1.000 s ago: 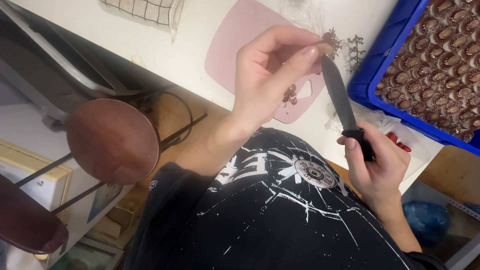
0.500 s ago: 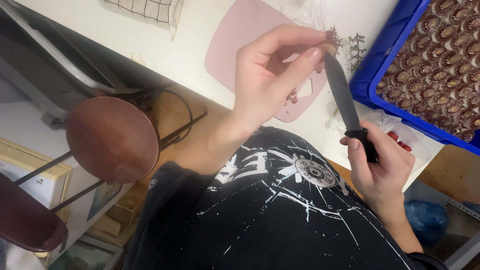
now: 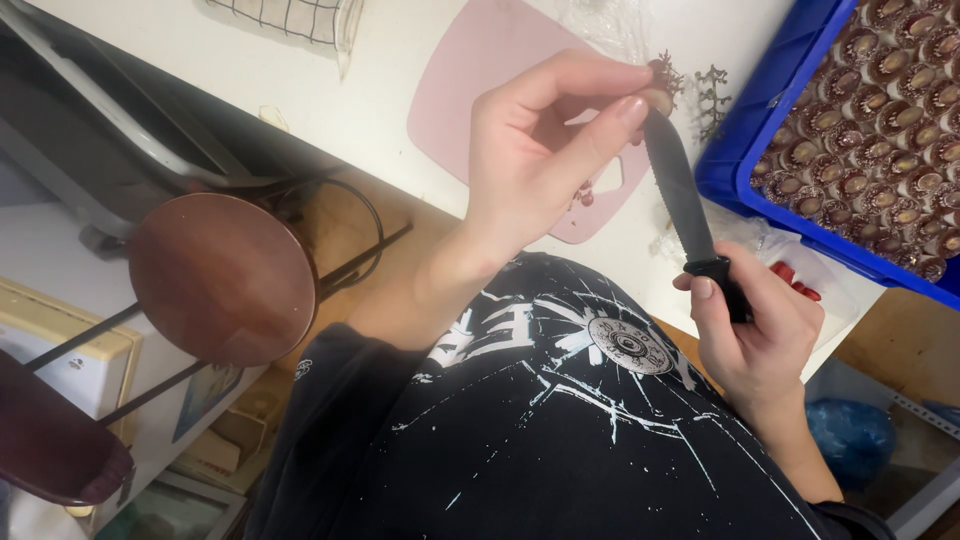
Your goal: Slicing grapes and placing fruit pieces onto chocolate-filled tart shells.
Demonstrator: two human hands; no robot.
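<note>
1. Closest in, the person's chest fills the lower middle of the view in a black shirt with a white cracked print.
2. Just above it, the right hand is clenched round the black handle of a serrated knife, thumb lying along the handle's top, and the dark blade slants up and to the left from that fist.
3. The blade's tip meets a small brown piece pinched between the thumb and fingertips of the left hand, so the piece sits at the far end of the knife from the handle grip, held in the air above the table.
4. Beneath the left hand lies a pink cutting board on the white table, with small dried sprigs just past the fingertips.
5. To the right stands a blue crate packed with rows of round brown pieces.
6. Off to the left, below the table edge, is a round brown stool.
7. Farthest away, a wire rack rests at the table's top edge.
</note>
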